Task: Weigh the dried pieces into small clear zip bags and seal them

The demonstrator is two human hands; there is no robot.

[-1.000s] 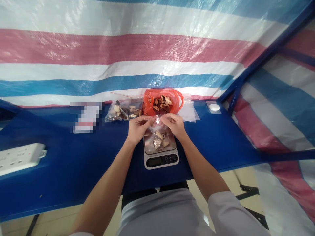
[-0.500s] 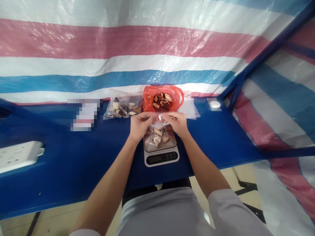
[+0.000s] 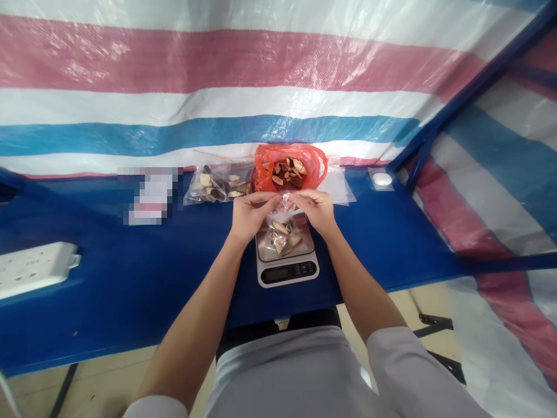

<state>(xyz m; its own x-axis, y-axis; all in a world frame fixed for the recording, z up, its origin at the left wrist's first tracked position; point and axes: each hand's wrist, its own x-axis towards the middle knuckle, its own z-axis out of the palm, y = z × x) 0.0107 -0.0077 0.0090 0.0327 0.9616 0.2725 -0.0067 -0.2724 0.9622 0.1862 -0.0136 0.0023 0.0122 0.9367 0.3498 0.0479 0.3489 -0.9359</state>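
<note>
Blue desk (image 3: 108, 290) holds a kitchen scale (image 3: 287, 274). On it lies a clear bag (image 3: 282, 216) with some nut pieces (image 3: 281, 237) inside. The left hand (image 3: 251, 216) and right hand (image 3: 314, 210) pinch its top in a narrow grip. More pieces (image 3: 288, 173) sit behind, in a red bag (image 3: 264, 174) and another clear bag (image 3: 195, 198).

Walls of red, white and blue striped woven tarpaulin (image 3: 278, 69) on a blue metal frame (image 3: 474, 87); a long blue worktop (image 3: 87, 313) below; pale floor (image 3: 108, 389) with black metal legs (image 3: 435, 322) beneath
</note>
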